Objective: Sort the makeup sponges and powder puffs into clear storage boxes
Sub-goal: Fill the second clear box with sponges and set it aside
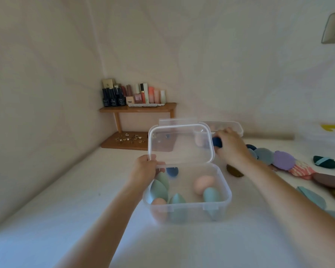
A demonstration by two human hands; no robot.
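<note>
My left hand [143, 169] held the lid [180, 144] up; my right hand [231, 147] gripped a blue sponge [217, 142] just right of it. I reckoned it should clear the box [226, 194] rim before release

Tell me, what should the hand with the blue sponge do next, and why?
Probably carry the dark blue sponge in the right hand round the raised lid and drop it into the clear box. The left hand holds the lid up, and similar sponges lie inside already.
</note>
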